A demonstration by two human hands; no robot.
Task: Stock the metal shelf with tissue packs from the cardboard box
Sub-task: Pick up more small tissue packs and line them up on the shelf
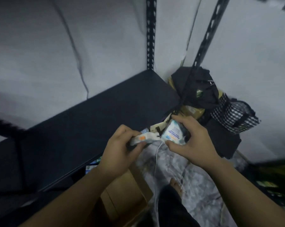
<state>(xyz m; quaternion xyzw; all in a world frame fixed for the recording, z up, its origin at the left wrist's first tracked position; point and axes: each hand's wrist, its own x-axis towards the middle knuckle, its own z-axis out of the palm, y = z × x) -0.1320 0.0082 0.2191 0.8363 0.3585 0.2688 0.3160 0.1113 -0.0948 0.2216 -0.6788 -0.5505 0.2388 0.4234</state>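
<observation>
My right hand [189,141] grips a small white and blue tissue pack [173,133] with printed text, held just off the right end of the dark metal shelf board [92,118]. My left hand [120,148] is closed on a crumpled white wrapper with an orange mark [145,139], close beside the pack. Both hands hover in front of the shelf's edge, above the floor. The open cardboard box [125,195] lies below my left forearm; its inside is hidden from here. The shelf board in view carries nothing.
Two black perforated uprights [150,35] rise at the shelf's right end. Past them stand a black bag [197,89], a checked black-and-white bag [232,117] and brown boxes [191,110]. A white cable [155,169] runs over the patterned floor, near a bare foot [176,185].
</observation>
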